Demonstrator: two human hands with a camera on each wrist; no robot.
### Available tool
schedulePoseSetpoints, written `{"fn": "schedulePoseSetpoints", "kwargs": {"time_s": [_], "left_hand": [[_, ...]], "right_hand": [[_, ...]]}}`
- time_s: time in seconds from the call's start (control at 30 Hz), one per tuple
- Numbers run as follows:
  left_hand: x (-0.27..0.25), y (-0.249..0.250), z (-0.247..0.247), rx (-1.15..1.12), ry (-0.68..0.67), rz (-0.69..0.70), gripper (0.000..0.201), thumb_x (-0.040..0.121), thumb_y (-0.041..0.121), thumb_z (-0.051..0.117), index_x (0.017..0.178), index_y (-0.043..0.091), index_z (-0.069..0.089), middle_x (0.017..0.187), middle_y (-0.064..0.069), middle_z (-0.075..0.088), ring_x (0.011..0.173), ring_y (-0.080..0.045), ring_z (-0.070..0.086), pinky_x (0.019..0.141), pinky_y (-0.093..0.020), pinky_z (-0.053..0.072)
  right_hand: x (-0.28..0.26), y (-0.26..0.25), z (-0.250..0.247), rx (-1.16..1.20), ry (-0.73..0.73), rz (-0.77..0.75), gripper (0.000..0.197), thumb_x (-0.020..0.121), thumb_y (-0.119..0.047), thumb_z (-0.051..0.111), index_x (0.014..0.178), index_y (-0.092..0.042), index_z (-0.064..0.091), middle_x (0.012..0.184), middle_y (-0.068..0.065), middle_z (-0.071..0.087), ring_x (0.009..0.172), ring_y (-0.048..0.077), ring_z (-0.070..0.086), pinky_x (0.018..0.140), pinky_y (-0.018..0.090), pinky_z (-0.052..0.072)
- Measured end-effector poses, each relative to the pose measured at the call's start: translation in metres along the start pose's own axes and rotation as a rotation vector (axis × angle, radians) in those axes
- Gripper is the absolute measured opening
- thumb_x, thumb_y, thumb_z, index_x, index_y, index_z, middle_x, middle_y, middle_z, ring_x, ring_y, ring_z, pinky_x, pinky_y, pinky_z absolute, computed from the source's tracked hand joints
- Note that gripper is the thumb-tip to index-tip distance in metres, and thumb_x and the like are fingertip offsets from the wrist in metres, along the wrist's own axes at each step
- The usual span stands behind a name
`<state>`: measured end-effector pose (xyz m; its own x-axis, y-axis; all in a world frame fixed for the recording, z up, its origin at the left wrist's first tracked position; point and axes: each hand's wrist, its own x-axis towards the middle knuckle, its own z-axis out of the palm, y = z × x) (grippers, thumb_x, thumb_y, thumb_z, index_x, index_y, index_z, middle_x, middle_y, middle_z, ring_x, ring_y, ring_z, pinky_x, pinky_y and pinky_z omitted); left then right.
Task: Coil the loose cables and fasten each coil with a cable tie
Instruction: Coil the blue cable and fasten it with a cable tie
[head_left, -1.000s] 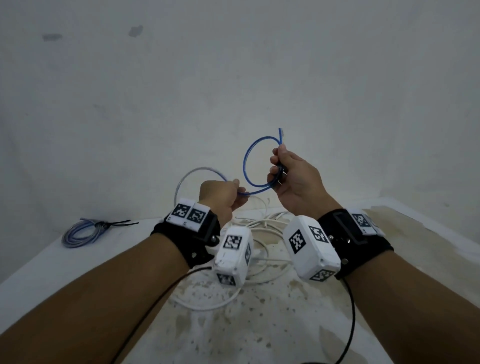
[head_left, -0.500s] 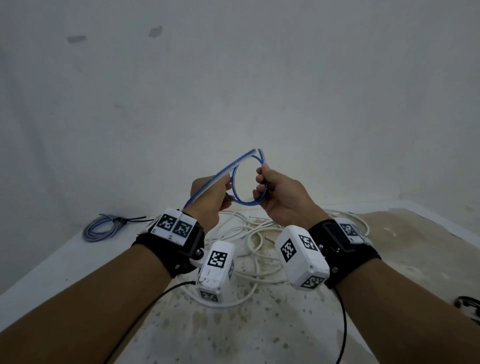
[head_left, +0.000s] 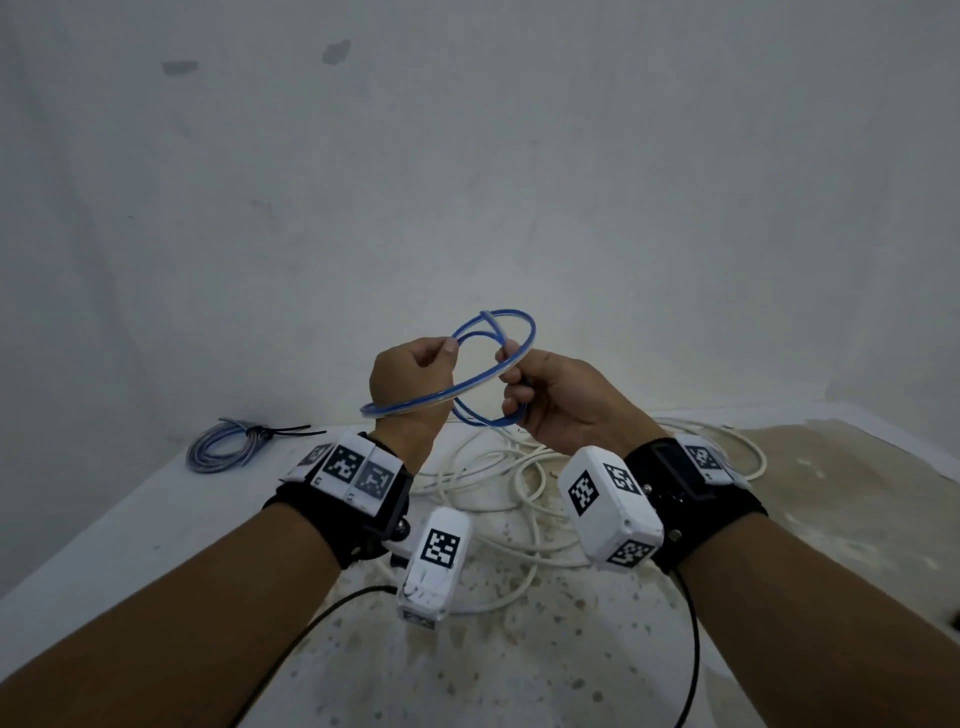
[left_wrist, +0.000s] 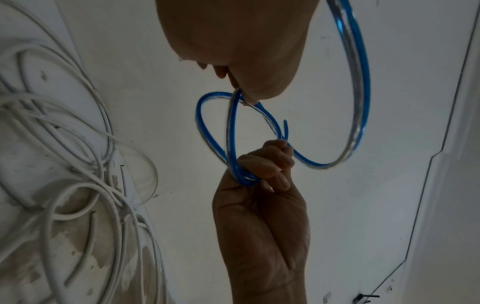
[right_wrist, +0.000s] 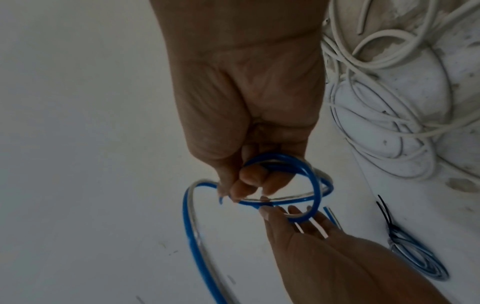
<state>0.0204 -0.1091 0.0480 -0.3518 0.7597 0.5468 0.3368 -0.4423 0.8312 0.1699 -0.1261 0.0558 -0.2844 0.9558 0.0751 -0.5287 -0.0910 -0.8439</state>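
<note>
1. Blue plastic-sheathed cable (head_left: 470, 387) now shows two stacked loops in the air between the hands, where a second ago it made one.
2. Right hand (head_left: 550, 400) curls round the gathered turns; left hand (head_left: 410, 376) pinches the strand, feeding it.
3. Coiling is advancing, I judge; the tangled white cables (head_left: 519, 483) lie loose on the white table (head_left: 156, 519) below.

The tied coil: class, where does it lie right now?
In the head view the tied coil lies on the table at far left near the wall, left of the left hand and apart from the white cables.
</note>
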Motion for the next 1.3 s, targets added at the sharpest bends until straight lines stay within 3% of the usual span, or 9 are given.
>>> {"fn": "schedulePoseSetpoints", "kwargs": {"time_s": [0.1, 0.27, 0.43, 0.57, 0.8, 0.9, 1.03, 1.17, 1.3], "left_hand": [[-0.001, -0.001, -0.002, -0.068, -0.098, -0.012, 0.019, 0.092, 0.021, 0.066, 0.102, 0.008, 0.075, 0.087, -0.002, 0.072, 0.087, -0.021, 0.069, 0.087, -0.045, 0.057], [-0.004, 0.0, -0.001, -0.158, -0.228, 0.013, 0.008, 0.09, 0.014, 0.067, 0.09, 0.021, 0.072, 0.089, -0.01, 0.075, 0.079, -0.022, 0.073, 0.08, -0.044, 0.059], [-0.011, 0.004, 0.0, -0.209, -0.297, -0.039, 0.019, 0.097, 0.014, 0.059, 0.112, 0.006, 0.065, 0.096, -0.012, 0.073, 0.078, -0.026, 0.074, 0.066, -0.036, 0.06], [-0.024, 0.009, 0.006, -0.099, -0.315, -0.12, 0.012, 0.099, 0.024, 0.054, 0.097, 0.015, 0.063, 0.089, -0.009, 0.071, 0.07, -0.023, 0.074, 0.064, -0.04, 0.061], [-0.017, -0.001, 0.016, 0.039, -0.21, -0.215, 0.011, 0.087, 0.003, 0.066, 0.077, 0.0, 0.068, 0.077, -0.016, 0.071, 0.068, -0.026, 0.072, 0.065, -0.038, 0.062], [-0.021, -0.007, 0.012, -0.025, -0.235, -0.245, 0.011, 0.09, 0.002, 0.064, 0.082, 0.0, 0.069, 0.082, -0.018, 0.071, 0.069, -0.026, 0.071, 0.065, -0.035, 0.062], [-0.026, -0.012, 0.004, -0.143, -0.331, -0.187, 0.007, 0.091, 0.001, 0.063, 0.089, -0.003, 0.068, 0.082, -0.02, 0.068, 0.077, -0.03, 0.071, 0.072, -0.037, 0.061], [-0.022, -0.011, 0.004, -0.259, -0.373, -0.229, 0.024, 0.1, 0.009, 0.053, 0.114, -0.01, 0.062, 0.098, -0.028, 0.066, 0.071, -0.021, 0.071, 0.065, -0.029, 0.06], [-0.023, -0.013, 0.004, -0.254, -0.361, -0.179, 0.027, 0.099, -0.001, 0.047, 0.125, -0.004, 0.054, 0.086, -0.011, 0.07, 0.067, -0.014, 0.07, 0.062, -0.026, 0.059]], "right_hand": [[0.003, 0.0, -0.003, 0.073, -0.008, -0.066, 0.019, 0.1, -0.006, 0.047, 0.088, -0.008, 0.062, 0.06, -0.001, 0.053, 0.043, 0.006, 0.041, 0.048, 0.021, 0.046], [0.004, -0.004, -0.003, 0.189, -0.022, -0.111, 0.016, 0.095, -0.02, 0.06, 0.084, -0.008, 0.063, 0.063, -0.003, 0.049, 0.04, 0.004, 0.04, 0.047, 0.017, 0.046], [0.008, -0.007, -0.007, 0.278, 0.0, -0.145, 0.018, 0.095, -0.022, 0.061, 0.084, -0.007, 0.063, 0.062, -0.004, 0.051, 0.04, 0.004, 0.041, 0.047, 0.016, 0.047], [0.011, -0.006, -0.009, 0.373, 0.019, -0.201, 0.016, 0.095, -0.021, 0.061, 0.087, -0.007, 0.062, 0.06, -0.002, 0.056, 0.042, 0.005, 0.043, 0.048, 0.017, 0.046], [0.011, 0.008, -0.014, 0.197, 0.059, -0.181, 0.019, 0.097, -0.022, 0.058, 0.085, -0.008, 0.06, 0.062, -0.001, 0.053, 0.045, 0.009, 0.042, 0.056, 0.024, 0.044], [0.01, 0.008, -0.018, 0.143, 0.058, -0.115, 0.02, 0.098, -0.021, 0.058, 0.085, -0.005, 0.06, 0.062, 0.001, 0.052, 0.043, 0.011, 0.042, 0.067, 0.028, 0.043], [0.011, 0.01, -0.024, 0.26, 0.091, -0.095, 0.02, 0.097, -0.019, 0.058, 0.084, -0.005, 0.06, 0.06, 0.0, 0.051, 0.042, 0.009, 0.04, 0.052, 0.024, 0.048], [0.016, 0.012, -0.027, 0.384, 0.07, -0.112, 0.019, 0.098, -0.02, 0.056, 0.084, -0.007, 0.059, 0.055, -0.003, 0.051, 0.039, 0.006, 0.039, 0.047, 0.019, 0.045], [0.019, 0.013, -0.027, 0.4, 0.049, -0.105, 0.021, 0.1, -0.021, 0.053, 0.084, -0.007, 0.057, 0.052, -0.004, 0.048, 0.037, 0.006, 0.034, 0.041, 0.019, 0.039]]}}
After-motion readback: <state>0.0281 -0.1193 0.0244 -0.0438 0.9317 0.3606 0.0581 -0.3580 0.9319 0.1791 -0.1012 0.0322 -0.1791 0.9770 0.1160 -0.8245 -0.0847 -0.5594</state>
